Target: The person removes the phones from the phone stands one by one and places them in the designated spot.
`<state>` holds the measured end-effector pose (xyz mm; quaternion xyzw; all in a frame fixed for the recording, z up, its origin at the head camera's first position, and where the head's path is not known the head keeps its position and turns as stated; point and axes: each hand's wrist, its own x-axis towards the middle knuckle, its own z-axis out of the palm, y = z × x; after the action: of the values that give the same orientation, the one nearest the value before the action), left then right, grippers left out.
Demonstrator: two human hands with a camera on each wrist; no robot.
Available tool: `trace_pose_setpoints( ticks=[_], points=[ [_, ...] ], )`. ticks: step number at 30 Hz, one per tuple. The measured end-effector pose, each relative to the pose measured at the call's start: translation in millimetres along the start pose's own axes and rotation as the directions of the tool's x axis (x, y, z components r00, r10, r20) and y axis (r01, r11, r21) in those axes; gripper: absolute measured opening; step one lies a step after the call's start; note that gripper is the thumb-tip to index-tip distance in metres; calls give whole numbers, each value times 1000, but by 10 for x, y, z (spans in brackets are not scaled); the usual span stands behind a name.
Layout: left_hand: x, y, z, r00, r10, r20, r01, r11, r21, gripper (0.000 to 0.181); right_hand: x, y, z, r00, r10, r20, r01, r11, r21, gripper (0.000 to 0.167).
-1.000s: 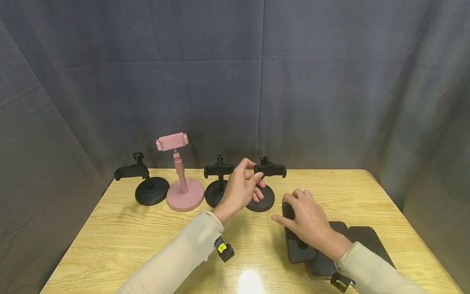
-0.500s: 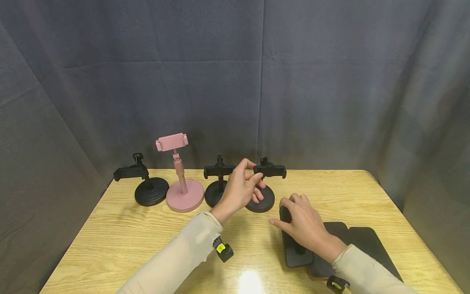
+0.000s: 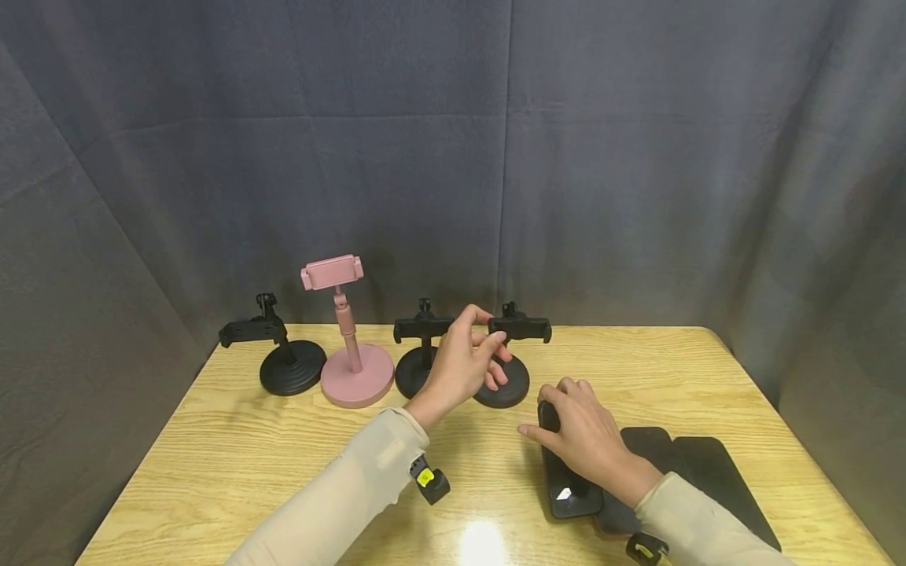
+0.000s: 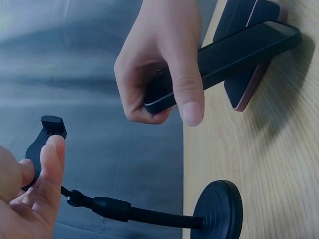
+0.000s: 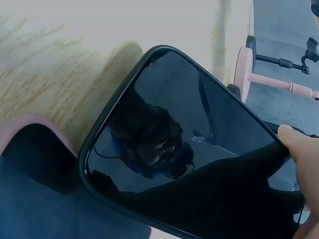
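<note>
My right hand (image 3: 591,436) grips the upper end of a black smartphone (image 3: 566,491). The phone is tilted up over the table, its glossy screen (image 5: 199,134) filling much of the right wrist view. My left hand (image 3: 462,362) pinches the left end of the clamp on the rightmost black phone stand (image 3: 532,328). In the left wrist view, the fingers curl about that clamp (image 4: 50,122), partly hiding it. Other phones (image 3: 715,475) lie flat beneath and right of my right hand; my forearm covers part of them.
Left of my left hand stand a black phone stand (image 3: 409,369), a pink one (image 3: 356,379) and another black one (image 3: 292,373), in a row along the wooden table's (image 3: 283,487) back part. A grey curtain (image 3: 637,196) hangs behind and along the sides.
My right hand has moved slightly left and toward the near edge with the smartphone, then nearly stopped. My left hand and the stands stay in place.
</note>
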<state>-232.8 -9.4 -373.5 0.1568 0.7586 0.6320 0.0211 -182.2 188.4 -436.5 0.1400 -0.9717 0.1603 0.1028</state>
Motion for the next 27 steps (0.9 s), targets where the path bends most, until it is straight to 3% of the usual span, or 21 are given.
trace_pose_setpoints(
  ticks=[27],
  points=[
    [-6, -3, -14, 1000, -1, 3, 1, 1000, 16, 28, 19, -72, 115, 992, 46, 113, -49, 999, 23, 53]
  ],
)
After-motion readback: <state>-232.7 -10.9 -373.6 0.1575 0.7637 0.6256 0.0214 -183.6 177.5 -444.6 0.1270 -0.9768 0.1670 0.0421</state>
